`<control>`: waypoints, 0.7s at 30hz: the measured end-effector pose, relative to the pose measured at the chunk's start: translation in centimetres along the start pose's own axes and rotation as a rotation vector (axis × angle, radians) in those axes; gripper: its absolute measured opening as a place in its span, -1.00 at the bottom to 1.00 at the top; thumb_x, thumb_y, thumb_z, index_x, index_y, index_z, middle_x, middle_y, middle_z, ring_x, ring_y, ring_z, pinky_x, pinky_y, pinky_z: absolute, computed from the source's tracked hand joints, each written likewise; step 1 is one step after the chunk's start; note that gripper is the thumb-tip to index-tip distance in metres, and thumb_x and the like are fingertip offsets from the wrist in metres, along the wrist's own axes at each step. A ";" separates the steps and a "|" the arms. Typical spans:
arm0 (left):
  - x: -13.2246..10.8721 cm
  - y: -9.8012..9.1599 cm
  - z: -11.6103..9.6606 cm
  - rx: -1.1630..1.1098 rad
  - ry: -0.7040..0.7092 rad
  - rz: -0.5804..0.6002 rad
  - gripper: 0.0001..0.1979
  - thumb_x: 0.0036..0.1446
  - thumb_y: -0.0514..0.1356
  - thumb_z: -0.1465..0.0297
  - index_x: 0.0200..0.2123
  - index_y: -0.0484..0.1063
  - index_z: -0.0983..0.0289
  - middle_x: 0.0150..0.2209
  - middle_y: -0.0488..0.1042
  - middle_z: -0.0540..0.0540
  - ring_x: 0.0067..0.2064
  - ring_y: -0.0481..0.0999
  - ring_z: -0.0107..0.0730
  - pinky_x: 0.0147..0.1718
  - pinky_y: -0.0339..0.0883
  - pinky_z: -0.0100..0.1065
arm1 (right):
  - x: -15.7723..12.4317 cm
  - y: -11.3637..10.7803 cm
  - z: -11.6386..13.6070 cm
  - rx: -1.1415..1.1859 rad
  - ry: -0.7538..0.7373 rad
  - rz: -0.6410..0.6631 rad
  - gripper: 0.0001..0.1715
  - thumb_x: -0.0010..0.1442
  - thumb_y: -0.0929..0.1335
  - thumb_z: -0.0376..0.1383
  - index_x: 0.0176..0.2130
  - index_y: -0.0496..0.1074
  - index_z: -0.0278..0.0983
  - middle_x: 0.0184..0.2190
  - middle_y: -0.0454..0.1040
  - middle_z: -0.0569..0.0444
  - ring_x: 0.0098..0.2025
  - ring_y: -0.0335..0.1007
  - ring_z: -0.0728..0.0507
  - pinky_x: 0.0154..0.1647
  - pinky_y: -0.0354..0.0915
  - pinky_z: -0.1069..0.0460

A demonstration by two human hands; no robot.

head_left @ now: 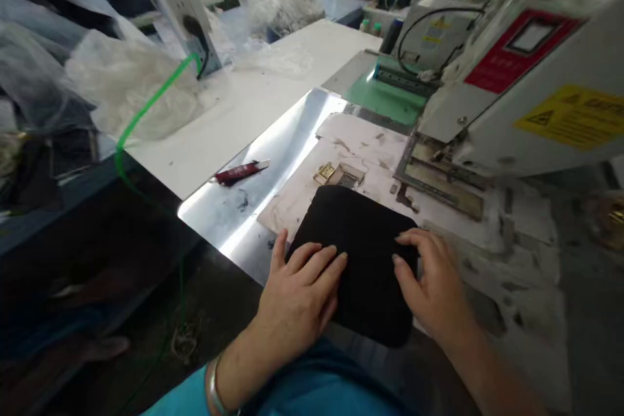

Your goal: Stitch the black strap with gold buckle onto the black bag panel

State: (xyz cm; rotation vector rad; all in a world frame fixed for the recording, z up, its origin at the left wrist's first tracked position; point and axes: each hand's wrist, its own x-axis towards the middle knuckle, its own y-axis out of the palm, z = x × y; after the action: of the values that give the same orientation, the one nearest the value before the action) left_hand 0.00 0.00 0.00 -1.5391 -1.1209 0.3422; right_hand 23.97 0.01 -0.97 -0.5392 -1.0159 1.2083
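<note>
A black fabric piece (363, 244) with rounded corners lies on a worn paper-covered plate (370, 143) in front of a sewing machine. My left hand (299, 296) rests flat on its left edge, fingers stretched out over the cloth. My right hand (431, 283) lies on its right edge, fingers slightly curled and pressing down. A small brass metal part (324, 173) sits just beyond the fabric. The machine's clamp frame (439, 179) stands to the right of it.
The white sewing machine head (531, 78) fills the right side. A dark red pen-like tool (241, 172) lies on the shiny metal table surface (273, 162). Crumpled plastic bags (131, 81), a green cord (146, 110) and a power socket (190, 26) are at the far left.
</note>
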 end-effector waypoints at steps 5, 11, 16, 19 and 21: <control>0.0 0.0 -0.1 0.003 0.018 -0.035 -0.60 0.24 0.16 0.37 0.14 0.38 0.19 0.09 0.53 0.01 0.09 0.43 -0.19 0.39 -0.41 0.12 | 0.4 0.7 1.2 -0.104 0.030 -0.049 -0.70 0.18 0.37 -0.11 -0.15 0.32 -0.22 -0.12 0.44 -0.07 -0.01 0.32 -0.35 0.01 0.23 -0.27; 0.1 -0.1 -0.2 0.002 0.012 -0.065 -0.70 0.26 0.14 0.40 0.05 0.43 0.25 0.05 0.56 0.02 0.07 0.46 -0.25 0.41 -0.44 0.08 | 0.8 1.4 2.9 -0.022 -0.046 -0.050 -0.80 0.19 0.34 -0.26 -0.16 0.29 -0.24 -0.20 0.43 -0.04 -0.09 0.32 -0.26 -0.04 0.24 -0.20; 0.0 -0.1 -0.2 -0.011 0.017 -0.073 -0.72 0.25 0.16 0.39 0.02 0.43 0.24 0.06 0.55 0.00 0.07 0.46 -0.26 0.42 -0.48 0.04 | 1.1 2.0 3.7 0.014 -0.060 -0.006 -0.83 0.18 0.35 -0.30 -0.19 0.29 -0.22 -0.21 0.42 -0.01 -0.11 0.32 -0.23 -0.09 0.25 -0.15; 0.0 0.0 -0.1 -0.016 0.020 -0.079 -0.71 0.25 0.16 0.39 0.03 0.43 0.24 0.06 0.56 0.00 0.07 0.47 -0.25 0.42 -0.44 0.06 | 1.2 2.1 3.7 0.050 -0.072 -0.015 -0.81 0.18 0.35 -0.29 -0.17 0.30 -0.23 -0.18 0.43 -0.02 -0.08 0.33 -0.23 -0.06 0.25 -0.16; 0.0 0.0 -0.1 -0.021 0.017 -0.076 -0.70 0.24 0.16 0.39 0.04 0.43 0.24 0.06 0.56 0.00 0.07 0.47 -0.24 0.41 -0.44 0.08 | 1.2 2.1 3.9 0.049 -0.052 -0.005 -0.79 0.18 0.37 -0.24 -0.18 0.30 -0.22 -0.18 0.43 -0.02 -0.08 0.33 -0.24 -0.07 0.25 -0.17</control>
State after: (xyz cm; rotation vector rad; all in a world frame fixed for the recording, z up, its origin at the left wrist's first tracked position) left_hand 0.05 -0.07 0.00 -1.5106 -1.1696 0.2663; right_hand 19.56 1.15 -0.42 -0.4686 -1.0286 1.2457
